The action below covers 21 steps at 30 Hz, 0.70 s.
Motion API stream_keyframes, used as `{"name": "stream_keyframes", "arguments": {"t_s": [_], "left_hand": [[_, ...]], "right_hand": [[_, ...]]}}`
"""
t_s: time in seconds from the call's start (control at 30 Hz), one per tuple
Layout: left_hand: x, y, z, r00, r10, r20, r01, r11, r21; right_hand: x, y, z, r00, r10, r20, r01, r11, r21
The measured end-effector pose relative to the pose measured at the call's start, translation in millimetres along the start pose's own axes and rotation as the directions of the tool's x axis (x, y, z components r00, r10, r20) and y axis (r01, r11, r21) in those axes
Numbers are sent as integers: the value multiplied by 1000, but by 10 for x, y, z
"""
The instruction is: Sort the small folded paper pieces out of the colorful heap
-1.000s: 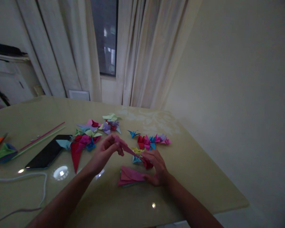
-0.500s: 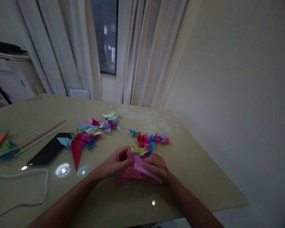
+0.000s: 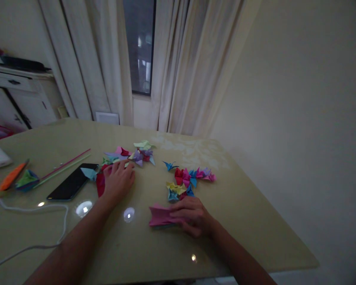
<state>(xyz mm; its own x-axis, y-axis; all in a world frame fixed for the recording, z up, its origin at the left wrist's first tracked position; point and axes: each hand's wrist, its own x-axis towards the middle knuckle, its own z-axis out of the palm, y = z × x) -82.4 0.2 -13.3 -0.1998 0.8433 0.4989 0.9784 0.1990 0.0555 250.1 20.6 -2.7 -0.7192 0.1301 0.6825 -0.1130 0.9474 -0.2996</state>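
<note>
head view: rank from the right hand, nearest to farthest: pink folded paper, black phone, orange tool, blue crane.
From the right hand:
1. Pink folded paper: under its fingers, touching.
2. Blue crane: farther up the table, just left of the hand.
3. Black phone: well to the left, past the left hand.
4. Orange tool: far left, near the table edge.

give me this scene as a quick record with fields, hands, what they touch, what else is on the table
left hand: left hand lies flat on the red paper, fingers spread, by the origami pile
right hand: right hand presses on the pink folded paper
near right hand: small origami cluster
left of pile: black phone, two straws, white cable
surface: glossy table
</note>
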Motion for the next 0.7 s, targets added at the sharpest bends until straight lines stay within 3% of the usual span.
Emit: {"name": "stream_keyframes", "arguments": {"t_s": [0.1,0.27,0.5,0.7], "left_hand": [[-22,-57,57,999,-17,37,14,996,83],[27,-66,73,998,-48,46,46,997,62],[90,-70,40,986,-139,-92,133,989,-60],[133,-80,0,956,-283,-84,259,941,-220]], "right_hand": [[-1,16,32,993,113,-18,-111,989,96],[-18,48,-5,968,250,-20,-242,954,179],[-44,70,-82,959,282,34,-283,938,201],[-52,71,-69,960,267,85,-277,949,149]]}}
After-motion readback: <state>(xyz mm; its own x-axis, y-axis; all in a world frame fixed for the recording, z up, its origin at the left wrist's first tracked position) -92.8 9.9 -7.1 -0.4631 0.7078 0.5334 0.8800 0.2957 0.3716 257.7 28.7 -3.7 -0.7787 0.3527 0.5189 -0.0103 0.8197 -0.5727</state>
